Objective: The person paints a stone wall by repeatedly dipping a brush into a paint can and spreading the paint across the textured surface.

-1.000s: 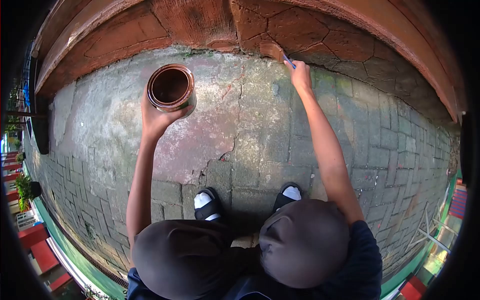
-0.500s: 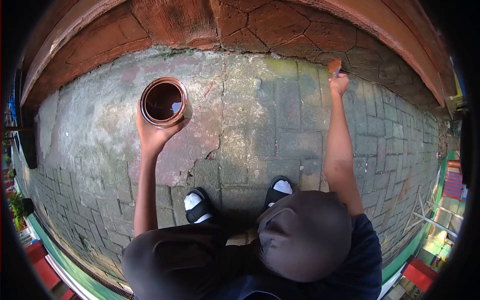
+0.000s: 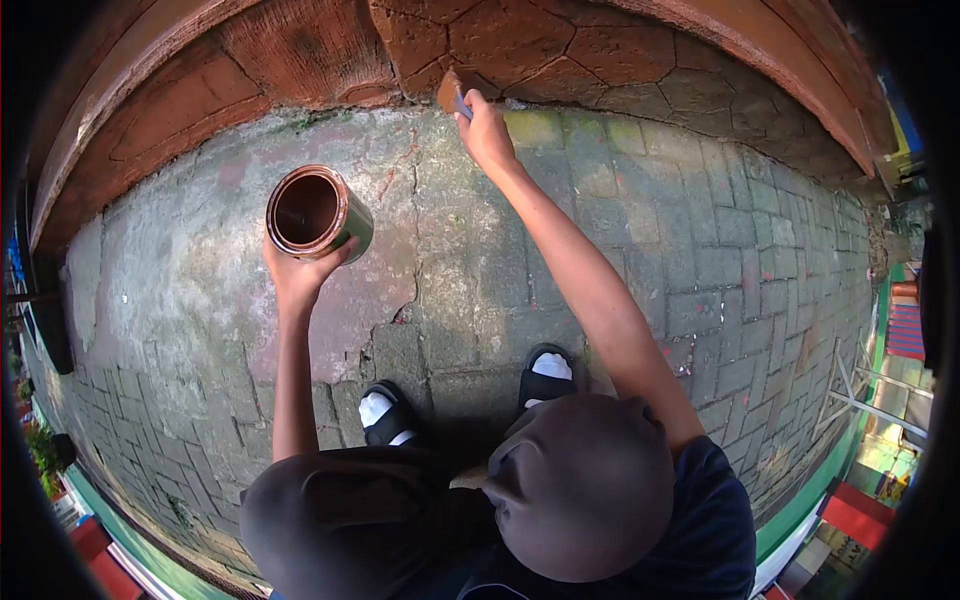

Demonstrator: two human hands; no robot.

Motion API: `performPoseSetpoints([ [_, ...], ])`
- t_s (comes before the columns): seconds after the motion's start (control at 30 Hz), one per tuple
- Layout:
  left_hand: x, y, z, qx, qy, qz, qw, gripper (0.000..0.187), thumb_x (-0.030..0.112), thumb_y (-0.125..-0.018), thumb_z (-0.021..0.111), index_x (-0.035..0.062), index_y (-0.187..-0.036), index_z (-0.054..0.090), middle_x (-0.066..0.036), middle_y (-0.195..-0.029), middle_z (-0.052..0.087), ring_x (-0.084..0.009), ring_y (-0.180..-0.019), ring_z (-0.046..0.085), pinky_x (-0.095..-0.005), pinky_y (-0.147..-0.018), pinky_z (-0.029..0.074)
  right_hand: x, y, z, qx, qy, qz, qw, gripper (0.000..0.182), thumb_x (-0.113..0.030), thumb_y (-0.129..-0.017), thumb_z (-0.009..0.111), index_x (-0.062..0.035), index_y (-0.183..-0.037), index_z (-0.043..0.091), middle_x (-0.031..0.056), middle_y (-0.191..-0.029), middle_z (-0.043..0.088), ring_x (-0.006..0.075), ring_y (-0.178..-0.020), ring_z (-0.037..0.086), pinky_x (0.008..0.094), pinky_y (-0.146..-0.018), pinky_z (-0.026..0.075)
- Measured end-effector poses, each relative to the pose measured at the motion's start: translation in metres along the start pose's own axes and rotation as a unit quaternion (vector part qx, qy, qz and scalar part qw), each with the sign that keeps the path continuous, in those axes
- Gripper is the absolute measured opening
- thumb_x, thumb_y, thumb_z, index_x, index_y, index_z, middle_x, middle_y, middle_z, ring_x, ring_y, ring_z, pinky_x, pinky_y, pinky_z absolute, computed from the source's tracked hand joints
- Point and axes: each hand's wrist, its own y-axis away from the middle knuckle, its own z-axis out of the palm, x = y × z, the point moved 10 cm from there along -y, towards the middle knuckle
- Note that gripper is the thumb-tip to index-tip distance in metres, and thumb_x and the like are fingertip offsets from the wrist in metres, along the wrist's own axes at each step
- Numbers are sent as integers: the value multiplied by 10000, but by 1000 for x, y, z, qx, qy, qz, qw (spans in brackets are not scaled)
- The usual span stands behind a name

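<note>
My left hand (image 3: 298,274) is wrapped around a paint can (image 3: 358,228) with brown-red paint inside and smears on its rim. The can is held above the paving, its mouth facing up. In my right hand (image 3: 488,138) is a paintbrush (image 3: 453,95), gripped by its grey-blue handle. Its paint-coated bristles are at the lower edge of the wall (image 3: 510,45), which has a stone pattern in reddish brown. Further right along the wall, the lower stones look greyer and duller. Whether the bristle tips press on the surface is hard to tell.
Grey paving bricks (image 3: 690,270) and a cracked concrete patch (image 3: 190,230) lie between me and the wall. My sandalled feet (image 3: 548,378) are just in front of my knees. A metal frame (image 3: 870,395) stands at the right, a plant (image 3: 42,455) at the far left.
My right hand has swept left along the wall base with the paintbrush, from the greyer stones to the redder ones. The paint can has tilted slightly, showing more of its side.
</note>
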Motion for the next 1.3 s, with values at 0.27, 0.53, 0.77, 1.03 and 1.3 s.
performPoseSetpoints([
  [0.27,6,26,-28,52,-1,72,996,865,183,-593,924,1,-1304,467,-138,-1228,610,-229,-1133,609,-382,-986,490,-123,33,-55,-165,-108,-36,980,283,-254,-908,709,-41,-1043,584,38,-705,706,93,-606,564,282,-584,429],
  [0.53,-8,37,-38,111,-23,90,989,915,215,-539,898,0,-1302,440,-167,-1222,573,-286,-1145,580,-402,-1000,458,-235,87,-69,-413,-90,-53,905,228,-251,-891,725,-66,-934,598,24,-656,684,16,-505,434,205,-478,323],
  [0.77,32,57,-11,60,-169,146,973,953,218,-487,890,6,-1305,450,-176,-1261,530,-368,-1198,509,-457,-1029,417,-273,112,-31,-473,146,-123,860,241,-205,-905,648,5,-809,578,140,-690,660,219,-632,701,392,-586,510],
  [1.03,7,83,25,-16,-85,91,992,948,223,-487,876,17,-1312,458,-182,-1261,517,-381,-1235,475,-479,-1054,384,-292,154,25,-486,313,-320,751,210,-175,-863,700,10,-841,604,164,-778,687,299,-753,707,425,-656,536],
  [1.3,-8,80,22,21,79,22,996,897,240,-552,904,-6,-1296,466,-126,-1210,574,-229,-1154,580,-376,-997,459,-280,159,40,-439,256,-388,769,198,-161,-837,733,-1,-841,616,143,-717,675,257,-659,687,393,-593,518],
])
